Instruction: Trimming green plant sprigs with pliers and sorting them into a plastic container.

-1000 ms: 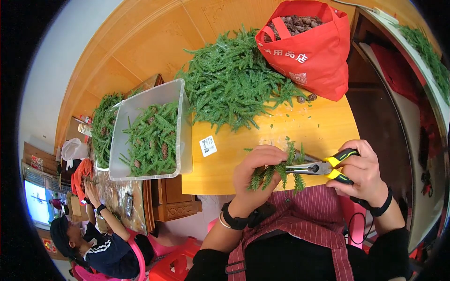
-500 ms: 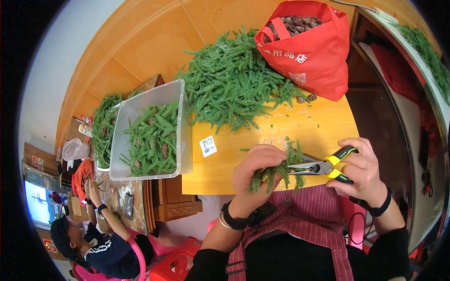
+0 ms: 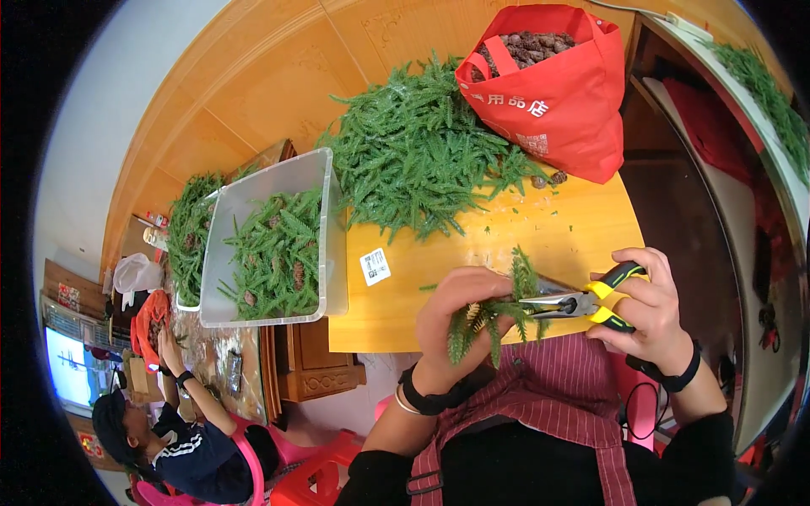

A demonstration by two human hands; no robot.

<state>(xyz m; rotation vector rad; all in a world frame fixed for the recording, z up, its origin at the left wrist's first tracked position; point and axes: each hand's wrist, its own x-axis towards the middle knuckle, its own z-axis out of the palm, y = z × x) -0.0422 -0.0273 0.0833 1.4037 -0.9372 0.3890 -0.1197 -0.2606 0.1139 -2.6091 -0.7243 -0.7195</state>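
Observation:
My left hand (image 3: 447, 312) is closed around a green artificial pine sprig (image 3: 525, 274) above the table's near edge. A small tan, scaly bit shows among its needles, too small to name surely. In my right hand (image 3: 656, 308) is a pair of long-nose pliers (image 3: 579, 304) with yellow and black handles. The handles are spread, and the jaws point left at the sprig's greenery. Whether the jaws grip anything there cannot be made out. My left fingertips are partly hidden by needles.
Pine sprigs are heaped (image 3: 413, 152) at the back of the yellow table (image 3: 405, 325). A red bag (image 3: 557, 110) of pine cones stands at the back right. Left is a clear plastic bin (image 3: 337, 278) of sprigs with cones. Farther left, a co-worker (image 3: 194, 455) sits at another table.
The sprig has turned a little in my left hand, and the tan bit now shows. The pliers have hardly moved. The whole view has shifted slightly.

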